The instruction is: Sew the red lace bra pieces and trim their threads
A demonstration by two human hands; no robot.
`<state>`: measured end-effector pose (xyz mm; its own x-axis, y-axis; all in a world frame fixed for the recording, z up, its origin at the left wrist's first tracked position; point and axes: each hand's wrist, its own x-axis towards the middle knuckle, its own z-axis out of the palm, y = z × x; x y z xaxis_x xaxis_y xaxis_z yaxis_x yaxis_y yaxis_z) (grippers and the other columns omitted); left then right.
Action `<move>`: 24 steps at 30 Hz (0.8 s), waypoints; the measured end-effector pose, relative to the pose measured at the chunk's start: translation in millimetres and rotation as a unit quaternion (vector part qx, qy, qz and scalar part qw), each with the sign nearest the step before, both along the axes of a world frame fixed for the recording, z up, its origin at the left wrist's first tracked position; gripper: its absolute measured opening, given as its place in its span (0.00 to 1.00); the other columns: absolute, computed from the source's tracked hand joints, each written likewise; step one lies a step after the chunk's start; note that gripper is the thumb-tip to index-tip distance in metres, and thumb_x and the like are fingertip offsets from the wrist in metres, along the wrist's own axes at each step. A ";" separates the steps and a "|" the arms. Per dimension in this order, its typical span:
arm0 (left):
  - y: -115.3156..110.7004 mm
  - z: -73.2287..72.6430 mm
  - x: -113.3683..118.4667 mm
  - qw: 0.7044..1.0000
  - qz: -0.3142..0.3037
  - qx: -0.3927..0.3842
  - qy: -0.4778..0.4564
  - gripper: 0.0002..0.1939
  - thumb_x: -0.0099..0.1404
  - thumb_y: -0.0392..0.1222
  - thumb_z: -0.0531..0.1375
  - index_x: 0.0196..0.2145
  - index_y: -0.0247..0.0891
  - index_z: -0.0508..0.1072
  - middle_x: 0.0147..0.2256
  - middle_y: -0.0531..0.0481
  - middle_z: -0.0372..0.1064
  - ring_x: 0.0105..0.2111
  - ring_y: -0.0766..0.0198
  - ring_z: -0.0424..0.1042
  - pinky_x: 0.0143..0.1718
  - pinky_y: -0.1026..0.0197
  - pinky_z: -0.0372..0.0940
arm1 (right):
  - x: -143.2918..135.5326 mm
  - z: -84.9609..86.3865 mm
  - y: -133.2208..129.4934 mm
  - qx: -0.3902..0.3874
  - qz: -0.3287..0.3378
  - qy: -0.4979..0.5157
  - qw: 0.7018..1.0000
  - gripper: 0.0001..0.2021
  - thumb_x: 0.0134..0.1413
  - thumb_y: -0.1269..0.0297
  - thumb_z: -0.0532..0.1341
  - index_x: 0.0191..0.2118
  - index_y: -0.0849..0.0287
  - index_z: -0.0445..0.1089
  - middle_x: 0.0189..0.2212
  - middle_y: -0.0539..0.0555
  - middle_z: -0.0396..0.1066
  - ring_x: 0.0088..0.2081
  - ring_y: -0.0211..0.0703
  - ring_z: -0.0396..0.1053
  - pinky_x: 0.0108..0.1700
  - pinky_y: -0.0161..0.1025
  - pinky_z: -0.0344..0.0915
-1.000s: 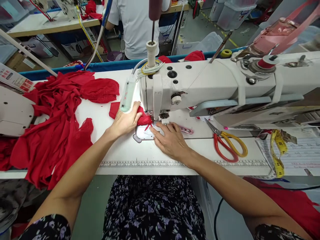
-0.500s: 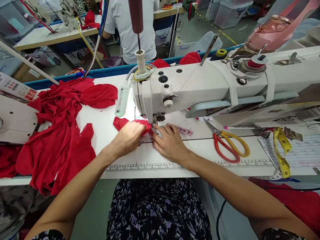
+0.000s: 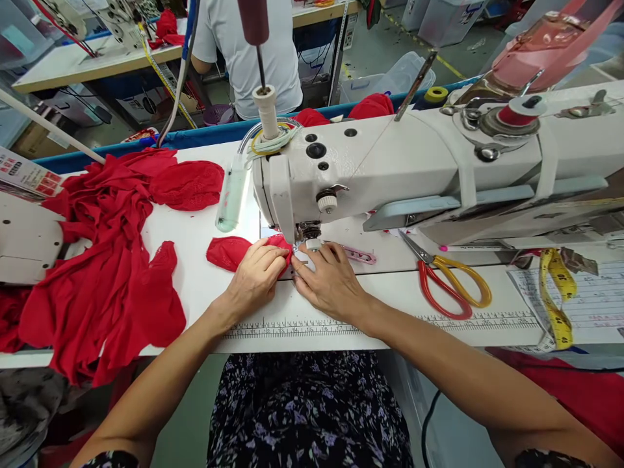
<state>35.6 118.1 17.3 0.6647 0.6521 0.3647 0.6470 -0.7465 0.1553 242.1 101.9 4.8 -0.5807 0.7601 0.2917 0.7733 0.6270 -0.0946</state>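
Note:
A small piece of red fabric lies under the needle end of a white sewing machine. My left hand is on the fabric's right part, fingers together and bent over it, holding it beside the presser foot. My right hand rests on the machine bed just right of the foot. Its fingers are spread, with thumb and index tips by the fabric's edge; whether they pinch any cloth is hidden. Close behind that hand lies a pink slotted tool.
Scissors with red and yellow handles lie to the right, before a yellow tape measure and written paper. A heap of red garments covers the left side. A ruler strip runs along the front edge. A person sits beyond.
My left hand has gone from a raised pinch to lying lower over the fabric, whose left end now extends further left. My right hand has barely moved. The view has shifted slightly.

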 end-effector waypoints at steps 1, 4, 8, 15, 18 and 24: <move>-0.8 -0.7 0.0 1.000 0.004 -0.007 0.006 0.17 0.62 0.24 0.49 0.43 0.36 0.71 0.47 0.41 0.74 0.47 0.55 0.71 0.55 0.43 0.64 | 0.2 0.0 0.0 -0.003 0.000 0.000 1.000 0.19 0.67 0.61 0.51 0.57 0.60 0.68 0.57 0.64 0.67 0.55 0.56 0.58 0.58 0.54 0.51; -2.8 -2.4 0.7 0.999 0.018 -0.014 0.025 0.17 0.61 0.24 0.49 0.42 0.36 0.71 0.48 0.42 0.74 0.46 0.56 0.72 0.59 0.39 0.60 | 0.7 0.8 -0.3 -0.014 -0.004 -0.002 1.000 0.19 0.67 0.60 0.51 0.58 0.59 0.67 0.58 0.63 0.66 0.56 0.56 0.58 0.59 0.55 0.50; -4.5 -3.8 1.9 0.999 0.032 -0.007 0.035 0.14 0.64 0.25 0.50 0.40 0.37 0.72 0.50 0.43 0.75 0.46 0.56 0.73 0.61 0.36 0.55 | 2.2 1.4 -1.7 -0.021 -0.006 -0.009 1.000 0.19 0.68 0.59 0.50 0.59 0.58 0.66 0.58 0.61 0.66 0.57 0.55 0.58 0.61 0.56 0.49; -5.6 -5.7 0.9 0.999 0.024 0.011 0.038 0.14 0.66 0.27 0.51 0.42 0.38 0.72 0.50 0.46 0.76 0.47 0.55 0.73 0.59 0.38 0.56 | 7.8 -0.5 -3.3 -0.002 0.013 0.004 1.000 0.19 0.67 0.61 0.53 0.59 0.57 0.67 0.56 0.60 0.68 0.55 0.53 0.60 0.62 0.55 0.49; -5.6 -5.5 -0.1 0.999 0.016 0.009 0.031 0.14 0.65 0.26 0.52 0.43 0.38 0.71 0.49 0.47 0.76 0.48 0.56 0.72 0.59 0.39 0.56 | 8.1 0.3 -3.0 0.002 0.017 0.006 1.000 0.18 0.66 0.62 0.54 0.58 0.58 0.69 0.55 0.61 0.69 0.54 0.54 0.60 0.61 0.54 0.50; -3.8 -4.7 -1.6 0.999 0.012 0.004 0.047 0.15 0.63 0.25 0.53 0.43 0.38 0.71 0.50 0.48 0.76 0.49 0.56 0.73 0.61 0.37 0.53 | 8.0 1.1 -2.2 0.011 0.017 0.003 1.000 0.18 0.66 0.62 0.54 0.57 0.57 0.69 0.55 0.61 0.69 0.53 0.54 0.60 0.61 0.55 0.51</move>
